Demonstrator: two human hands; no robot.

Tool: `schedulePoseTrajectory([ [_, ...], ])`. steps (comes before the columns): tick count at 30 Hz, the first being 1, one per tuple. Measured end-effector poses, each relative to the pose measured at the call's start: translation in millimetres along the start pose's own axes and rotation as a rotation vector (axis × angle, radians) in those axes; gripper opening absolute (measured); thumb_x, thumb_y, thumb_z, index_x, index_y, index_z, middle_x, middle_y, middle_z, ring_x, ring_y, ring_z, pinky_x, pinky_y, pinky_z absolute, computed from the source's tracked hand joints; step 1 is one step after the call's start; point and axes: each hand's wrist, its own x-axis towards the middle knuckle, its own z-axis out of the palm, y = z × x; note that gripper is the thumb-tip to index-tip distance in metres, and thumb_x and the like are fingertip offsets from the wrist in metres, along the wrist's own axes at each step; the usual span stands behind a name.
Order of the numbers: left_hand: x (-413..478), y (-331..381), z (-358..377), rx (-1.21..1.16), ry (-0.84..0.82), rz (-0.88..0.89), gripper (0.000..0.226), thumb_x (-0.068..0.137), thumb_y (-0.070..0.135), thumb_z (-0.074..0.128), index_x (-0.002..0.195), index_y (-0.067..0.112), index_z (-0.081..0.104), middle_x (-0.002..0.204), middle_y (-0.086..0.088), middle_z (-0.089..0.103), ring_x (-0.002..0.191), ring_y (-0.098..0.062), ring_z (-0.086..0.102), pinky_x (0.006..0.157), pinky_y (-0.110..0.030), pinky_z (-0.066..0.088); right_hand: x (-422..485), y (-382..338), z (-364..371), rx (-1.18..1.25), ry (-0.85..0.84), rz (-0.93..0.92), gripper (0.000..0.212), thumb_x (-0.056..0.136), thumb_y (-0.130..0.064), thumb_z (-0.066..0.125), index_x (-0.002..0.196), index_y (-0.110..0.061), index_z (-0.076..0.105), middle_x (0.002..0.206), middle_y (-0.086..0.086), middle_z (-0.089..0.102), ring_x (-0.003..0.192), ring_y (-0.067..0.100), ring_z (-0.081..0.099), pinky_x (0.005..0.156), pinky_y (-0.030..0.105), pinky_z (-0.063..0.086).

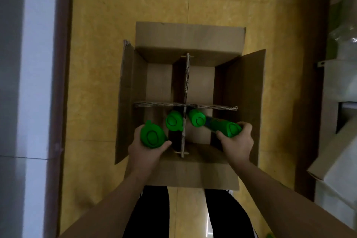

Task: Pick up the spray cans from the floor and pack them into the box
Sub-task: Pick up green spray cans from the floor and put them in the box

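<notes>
Cardboard box (190, 40): each cell on my side of the cross divider (187, 81) already holds a seated can (173, 120). Left hand (144, 152) wraps one spray can (152, 135) over the near-left cell; right hand (236, 144) grips a second spray can (232, 130), tilted, near-right. Risk: a tilted entry snags the divider or clips a seated cap.

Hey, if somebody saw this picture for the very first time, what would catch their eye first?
Bright green jumps out against the brown cardboard. The left hand grips one spray can over the near-left compartment, and the right hand grips a second can at the near-right. Two more green caps show on either side of the divider inside the open box, which stands on a yellow floor.
</notes>
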Motion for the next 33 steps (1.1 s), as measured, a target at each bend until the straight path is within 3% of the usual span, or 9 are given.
schedulePoseTrajectory([
  [3, 5.5, -6.7, 14.6, 0.014, -0.076, 0.046, 0.088, 0.054, 0.036, 0.098, 0.120, 0.054, 0.042, 0.109, 0.024, 0.053, 0.109, -0.006, 0.052, 0.091, -0.024, 0.048, 12.5, 2.2, 13.8, 0.012, -0.048, -0.048, 0.066, 0.071, -0.018, 0.090, 0.115, -0.029, 0.042, 0.110, -0.004, 0.054, 0.099, 0.014, 0.056, 0.078, 0.031, 0.055],
  [5, 6.6, -8.8, 20.7, 0.019, -0.120, 0.071, 0.085, 0.055, 0.033, 0.097, 0.115, 0.056, 0.041, 0.103, 0.032, 0.050, 0.098, 0.007, 0.050, 0.083, -0.013, 0.041, 20.3, 1.1, 20.1, 0.016, -0.078, -0.087, 0.064, 0.071, -0.016, 0.089, 0.117, -0.026, 0.045, 0.107, -0.005, 0.056, 0.095, 0.013, 0.056, 0.076, 0.022, 0.049],
  [8, 6.8, -16.4, 27.3, 0.037, -0.132, 0.104, 0.083, 0.055, 0.028, 0.098, 0.111, 0.057, 0.044, 0.101, 0.033, 0.053, 0.093, 0.018, 0.048, 0.077, -0.006, 0.037, 30.3, -0.5, 27.3, -0.032, -0.166, -0.173, 0.062, 0.072, -0.011, 0.088, 0.120, -0.023, 0.050, 0.102, -0.010, 0.056, 0.090, 0.006, 0.055, 0.072, 0.010, 0.042],
  [13, 9.1, -33.4, 38.4, 0.119, -0.178, 0.172, 0.089, 0.055, 0.026, 0.098, 0.114, 0.062, 0.042, 0.107, 0.036, 0.050, 0.101, 0.007, 0.050, 0.081, -0.005, 0.035, 43.1, -0.3, 39.8, -0.098, -0.196, -0.274, 0.058, 0.069, -0.005, 0.087, 0.117, -0.017, 0.056, 0.112, 0.004, 0.061, 0.101, 0.018, 0.056, 0.082, 0.030, 0.047],
  [18, 15.7, -41.9, 45.5, 0.103, -0.153, 0.188, 0.089, 0.055, 0.023, 0.098, 0.115, 0.060, 0.044, 0.107, 0.029, 0.055, 0.105, 0.005, 0.052, 0.082, -0.006, 0.037, 48.1, 2.2, 44.7, -0.103, -0.223, -0.276, 0.058, 0.071, -0.005, 0.085, 0.119, -0.016, 0.055, 0.114, 0.006, 0.061, 0.104, 0.022, 0.058, 0.088, 0.043, 0.055],
  [21, 18.2, -42.9, 44.2, 0.089, -0.092, 0.209, 0.082, 0.056, 0.019, 0.097, 0.117, 0.045, 0.050, 0.111, 0.024, 0.054, 0.111, -0.006, 0.054, 0.089, -0.018, 0.042, 46.4, 2.8, 45.3, -0.094, -0.215, -0.297, 0.061, 0.071, -0.006, 0.085, 0.123, -0.016, 0.055, 0.115, 0.005, 0.061, 0.105, 0.021, 0.058, 0.089, 0.044, 0.054],
  [27, 29.0, -40.8, 34.2, 0.053, 0.056, 0.090, 0.080, 0.060, 0.022, 0.096, 0.122, 0.041, 0.051, 0.108, 0.020, 0.053, 0.111, -0.007, 0.049, 0.091, -0.027, 0.044, 38.9, 10.3, 45.6, -0.143, -0.249, -0.231, 0.083, 0.076, -0.013, 0.087, 0.146, -0.018, 0.042, 0.135, 0.005, 0.058, 0.122, 0.023, 0.056, 0.101, 0.039, 0.050],
  [30, 43.2, -38.6, 27.4, 0.058, 0.129, 0.091, 0.084, 0.058, 0.022, 0.097, 0.131, 0.028, 0.055, 0.115, 0.010, 0.057, 0.112, -0.009, 0.048, 0.092, -0.027, 0.043, 37.0, 15.0, 45.4, -0.145, -0.231, -0.197, 0.088, 0.076, -0.015, 0.087, 0.149, -0.018, 0.038, 0.137, 0.006, 0.056, 0.124, 0.024, 0.055, 0.103, 0.039, 0.049],
  [33, 58.3, -34.9, 23.1, 0.067, 0.160, 0.141, 0.086, 0.058, 0.022, 0.097, 0.132, 0.030, 0.053, 0.115, 0.014, 0.054, 0.112, -0.007, 0.048, 0.089, -0.022, 0.042, 31.9, 18.8, 47.8, -0.155, -0.225, -0.154, 0.097, 0.075, -0.018, 0.087, 0.153, -0.022, 0.030, 0.143, 0.006, 0.050, 0.129, 0.025, 0.052, 0.105, 0.037, 0.046],
])
